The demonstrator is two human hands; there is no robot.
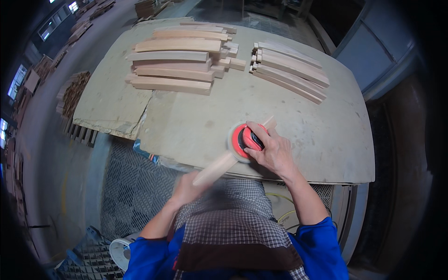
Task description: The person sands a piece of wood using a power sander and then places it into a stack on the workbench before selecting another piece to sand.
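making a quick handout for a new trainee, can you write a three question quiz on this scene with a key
1. What is the right grip holding?
2. True or false: the left grip is empty.
3. Which side of the table carries more stacked wood: A) left, B) right?

Key:
1. A round red sander.
2. False: the left grip holds one end of a wood strip.
3. A: the left stack.

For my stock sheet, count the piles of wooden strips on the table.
2: a larger pile left of centre on the table and a smaller pile to its right. The strip in the left hand is in neither.
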